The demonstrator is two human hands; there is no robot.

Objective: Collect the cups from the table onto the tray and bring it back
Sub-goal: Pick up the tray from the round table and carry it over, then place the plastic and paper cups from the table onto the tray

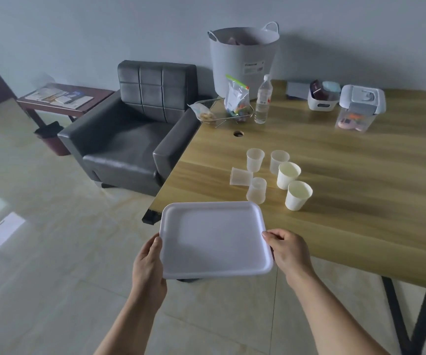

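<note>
I hold an empty white tray [214, 239] level over the near left corner of the wooden table [334, 201]. My left hand [149, 267] grips its left edge and my right hand [290, 252] grips its right edge. Just beyond the tray stand several cups. Two white paper cups [297, 195] [287, 175] are upright on the right. Three clear plastic cups [256, 190] [255, 159] [278, 161] stand upright, and one clear cup [240, 176] lies on its side at the left.
A water bottle [263, 99], snack bags in a wire basket [236, 103], a white tub [244, 57] and storage boxes [359, 107] line the table's far side. A dark leather armchair [132, 129] stands left of the table, with a small side table [63, 98] behind it.
</note>
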